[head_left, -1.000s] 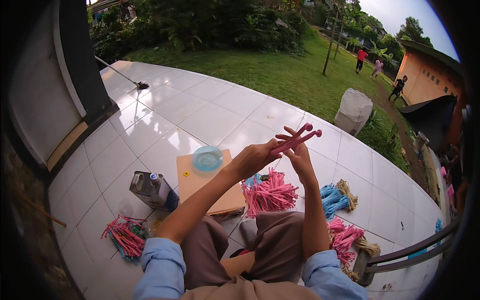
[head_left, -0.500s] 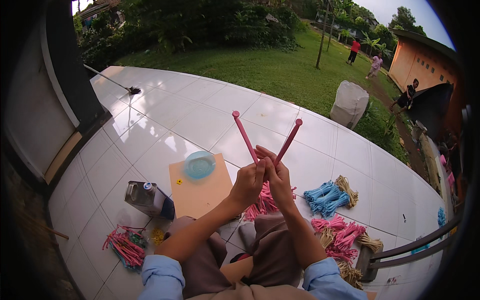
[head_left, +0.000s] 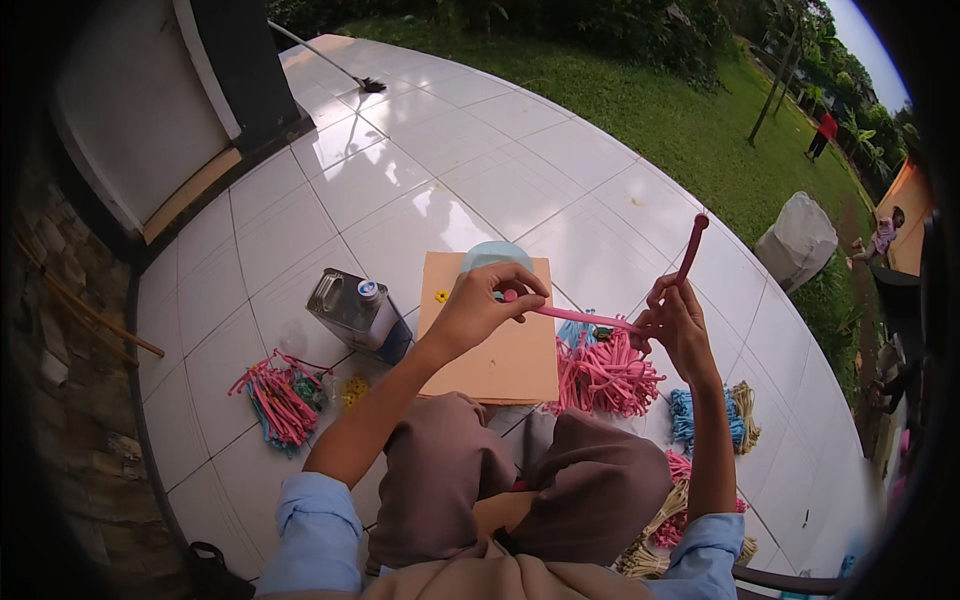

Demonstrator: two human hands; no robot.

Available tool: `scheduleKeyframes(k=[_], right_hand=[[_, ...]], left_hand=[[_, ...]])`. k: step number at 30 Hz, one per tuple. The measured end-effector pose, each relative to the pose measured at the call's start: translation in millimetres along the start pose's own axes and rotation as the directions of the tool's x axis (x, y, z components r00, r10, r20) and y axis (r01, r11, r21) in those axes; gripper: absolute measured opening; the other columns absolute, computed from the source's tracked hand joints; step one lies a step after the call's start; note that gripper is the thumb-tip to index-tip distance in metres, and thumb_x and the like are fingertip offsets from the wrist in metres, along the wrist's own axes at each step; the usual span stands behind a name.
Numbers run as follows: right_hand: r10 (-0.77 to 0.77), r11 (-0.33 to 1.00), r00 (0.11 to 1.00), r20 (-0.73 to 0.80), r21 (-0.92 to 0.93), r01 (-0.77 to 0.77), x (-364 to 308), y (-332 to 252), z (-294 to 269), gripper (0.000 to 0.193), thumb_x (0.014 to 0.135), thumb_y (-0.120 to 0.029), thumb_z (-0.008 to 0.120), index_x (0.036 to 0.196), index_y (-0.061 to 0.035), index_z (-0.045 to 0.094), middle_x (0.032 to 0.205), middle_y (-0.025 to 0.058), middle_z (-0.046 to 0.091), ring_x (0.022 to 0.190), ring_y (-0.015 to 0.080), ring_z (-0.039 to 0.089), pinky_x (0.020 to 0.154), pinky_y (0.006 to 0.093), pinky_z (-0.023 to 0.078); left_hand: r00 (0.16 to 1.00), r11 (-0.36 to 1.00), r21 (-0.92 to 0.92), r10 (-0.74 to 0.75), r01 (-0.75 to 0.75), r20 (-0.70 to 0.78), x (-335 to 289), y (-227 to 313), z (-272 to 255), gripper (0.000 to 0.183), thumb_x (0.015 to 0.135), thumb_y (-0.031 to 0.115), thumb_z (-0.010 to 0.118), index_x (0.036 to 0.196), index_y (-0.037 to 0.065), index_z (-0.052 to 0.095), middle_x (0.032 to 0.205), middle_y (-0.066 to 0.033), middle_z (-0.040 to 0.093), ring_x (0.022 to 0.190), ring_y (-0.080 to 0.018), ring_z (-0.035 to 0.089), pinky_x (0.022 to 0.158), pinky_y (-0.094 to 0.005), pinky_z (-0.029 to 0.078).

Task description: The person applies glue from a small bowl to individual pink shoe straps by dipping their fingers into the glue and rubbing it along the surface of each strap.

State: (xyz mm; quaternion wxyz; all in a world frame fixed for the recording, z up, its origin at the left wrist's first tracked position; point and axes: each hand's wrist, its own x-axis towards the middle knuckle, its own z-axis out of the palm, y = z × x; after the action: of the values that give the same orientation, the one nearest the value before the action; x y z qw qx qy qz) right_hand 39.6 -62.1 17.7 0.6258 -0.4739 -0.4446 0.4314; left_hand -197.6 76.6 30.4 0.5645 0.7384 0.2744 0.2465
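Note:
My left hand (head_left: 488, 302) is closed on the knobbed end of a pink strap (head_left: 590, 317), above a tan board (head_left: 490, 362). That strap stretches across to my right hand (head_left: 675, 325), which is closed as well. From the top of my right fist a pink length (head_left: 693, 243) sticks up, tipped with a round knob. Whether both lengths are one folded strap is hidden by the fingers. Below my right hand lies a heap of similar pink straps (head_left: 610, 378). A translucent blue dish (head_left: 497, 253), partly covered by my left hand, rests on the board beside a small yellow flower-shaped piece (head_left: 441, 297).
A metal can (head_left: 360, 315) stands left of the board. Near it lie a pink and blue strap bundle (head_left: 280, 400) and yellow pieces (head_left: 354, 389). Blue (head_left: 700, 415) and beige bundles (head_left: 745, 415) lie at right. A white sack (head_left: 797, 242) and people are beyond the tiles.
My hands have moved apart from where they were together. The left went down the strap's end side, and one pink length now spans level between them. The view has shifted right.

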Motion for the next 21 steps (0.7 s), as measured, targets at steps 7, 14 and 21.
scheduleKeyframes(k=[7,14,21], right_hand=[[0.395,0.919,0.918,0.041,0.003,-0.395,50.3,137.0,-25.5,0.026,0.099,-0.034,0.036,0.107,-0.0095,0.038,0.093,0.0027,0.043,0.064,0.0147,0.062,0.053,0.0242,0.047],[0.433,0.9,0.901,0.035,-0.072,-0.43,72.8,176.8,-21.0,0.027,0.099,-0.033,0.036,0.104,-0.0069,0.038,0.086,0.0011,0.042,0.056,0.0067,0.052,0.048,0.0196,0.04],[0.498,0.865,0.86,0.106,-0.001,-0.501,88.7,176.6,-18.5,0.025,0.099,-0.03,0.034,0.105,-0.0057,0.036,0.084,0.0042,0.041,0.05,0.0119,0.054,0.043,0.0221,0.041]], left_hand=[[0.996,0.912,0.4,0.079,-0.086,0.032,10.4,-136.2,-4.7,0.025,0.076,0.003,0.065,0.096,0.015,0.071,0.074,-0.0022,0.044,0.068,-0.0145,0.046,0.065,-0.0256,0.044],[0.973,0.693,0.682,0.165,-0.232,0.163,19.7,-165.8,-8.2,0.039,0.072,0.007,0.061,0.106,0.025,0.069,0.076,-0.0032,0.036,0.073,-0.018,0.044,0.065,-0.0284,0.039],[0.939,0.482,0.806,0.167,-0.342,0.299,26.0,-171.7,-15.4,0.048,0.072,0.01,0.058,0.116,0.027,0.063,0.075,-0.0002,0.036,0.072,-0.0151,0.042,0.064,-0.0285,0.031]])
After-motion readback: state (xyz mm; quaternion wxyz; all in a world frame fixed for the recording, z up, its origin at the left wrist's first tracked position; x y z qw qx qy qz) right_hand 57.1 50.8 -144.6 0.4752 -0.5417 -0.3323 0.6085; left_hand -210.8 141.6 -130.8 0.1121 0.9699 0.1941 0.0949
